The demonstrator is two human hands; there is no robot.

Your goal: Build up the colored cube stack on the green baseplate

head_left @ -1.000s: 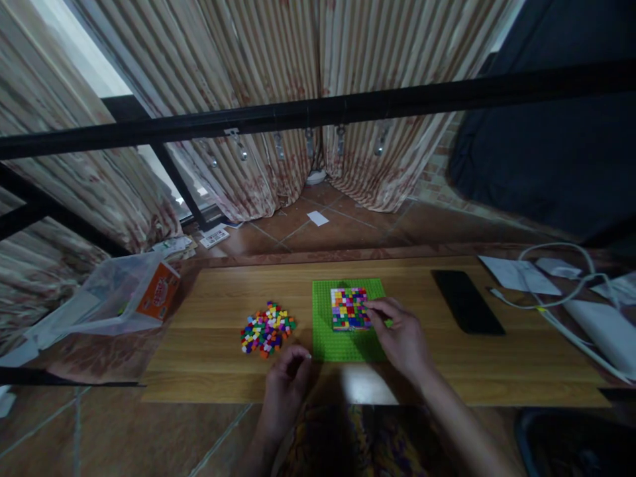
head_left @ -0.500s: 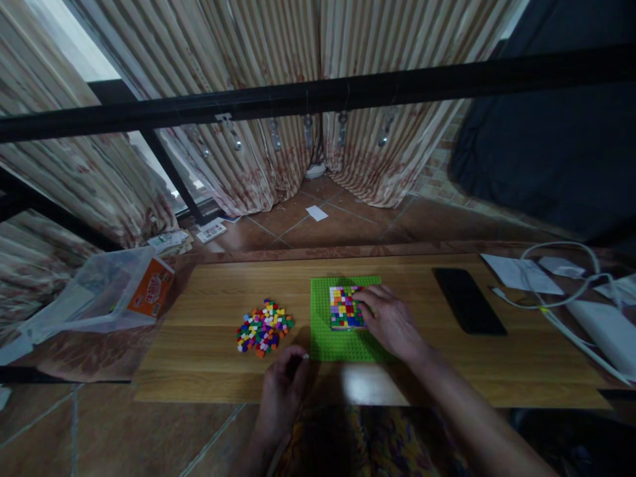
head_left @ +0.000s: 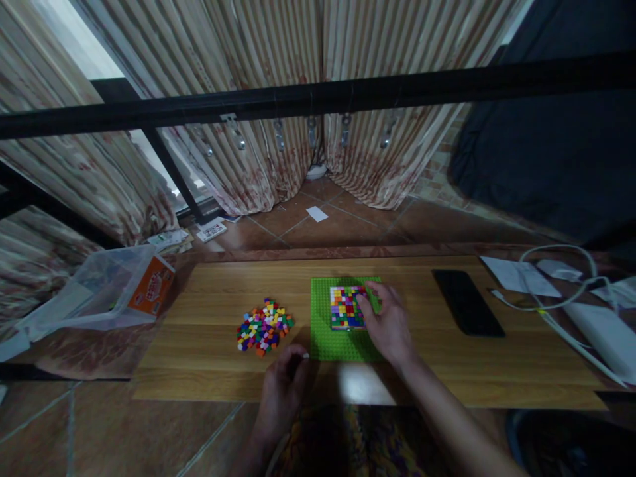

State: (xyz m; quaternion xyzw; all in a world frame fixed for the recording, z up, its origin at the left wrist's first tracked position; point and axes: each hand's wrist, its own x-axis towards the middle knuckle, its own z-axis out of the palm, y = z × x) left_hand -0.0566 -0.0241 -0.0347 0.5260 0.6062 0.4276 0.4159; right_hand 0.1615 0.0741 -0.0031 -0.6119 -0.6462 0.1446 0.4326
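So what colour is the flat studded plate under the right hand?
Bright green baseplate, clearest in the head view.

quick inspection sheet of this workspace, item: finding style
surface: wooden tabletop, low over a tiled floor
job's things: green baseplate with a multicoloured brick square on it; loose brick pile to its left
clutter: black phone, papers, white box, clear plastic bag with an orange box
hands: right hand on the brick square's right edge; left hand curled at the near table edge, contents not visible
cables: white cable looped at the right end
surroundings: striped curtains, black bar across the view
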